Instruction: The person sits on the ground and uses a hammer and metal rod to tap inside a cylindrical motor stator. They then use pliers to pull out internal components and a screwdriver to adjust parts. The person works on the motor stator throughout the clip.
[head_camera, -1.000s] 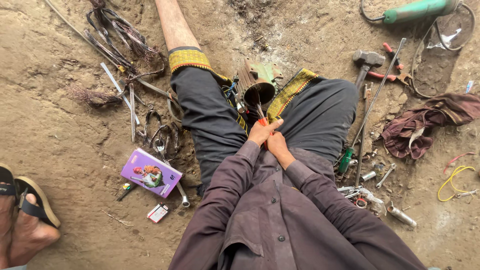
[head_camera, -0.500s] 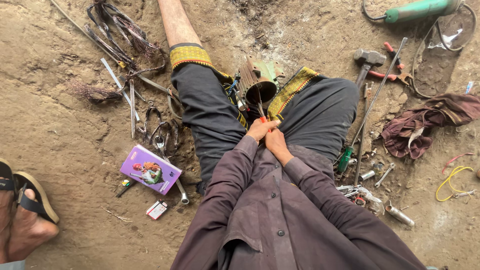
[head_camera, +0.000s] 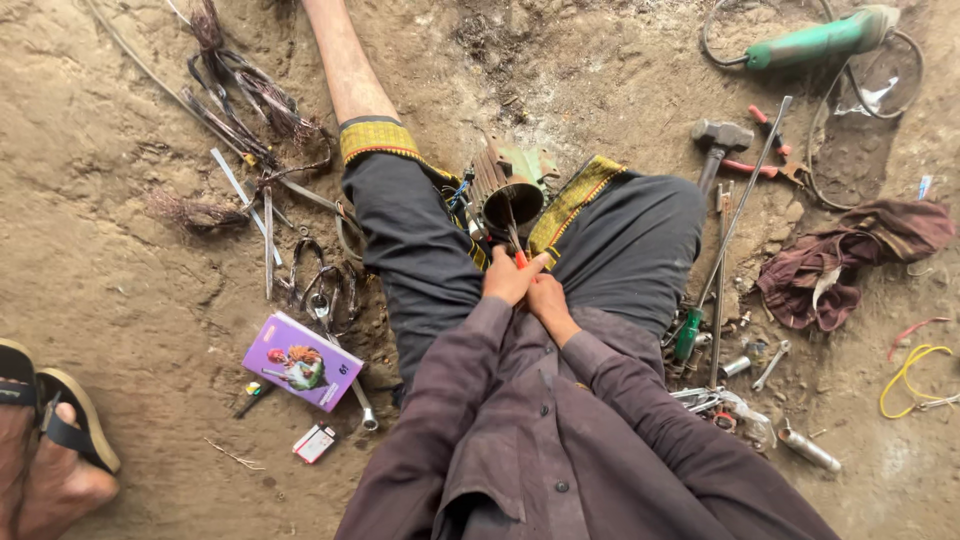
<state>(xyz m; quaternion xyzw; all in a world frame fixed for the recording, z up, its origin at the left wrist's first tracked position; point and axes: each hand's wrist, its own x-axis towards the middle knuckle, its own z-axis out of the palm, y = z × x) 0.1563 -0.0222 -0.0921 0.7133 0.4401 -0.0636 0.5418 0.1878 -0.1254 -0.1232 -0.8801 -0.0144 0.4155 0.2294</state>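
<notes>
Clearly both hands, left hand (head_camera: 508, 276) and right hand (head_camera: 545, 296), close together around a red-handled tool (head_camera: 520, 259) whose shaft points away into the motor stator (head_camera: 510, 190) just beyond.

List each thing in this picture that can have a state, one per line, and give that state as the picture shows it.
Left hand: closed on the red-handled tool.
Right hand: closed, pressed against the left hand.
Thin red-handled tool: held, tip pointing into the motor shell.
Round ribbed metal motor shell: lying between the legs, open end towards the hands.
Green angle grinder: lying on the dirt, unheld.
Steel hammer: lying flat.
Purple printed box: closed, flat.
</notes>
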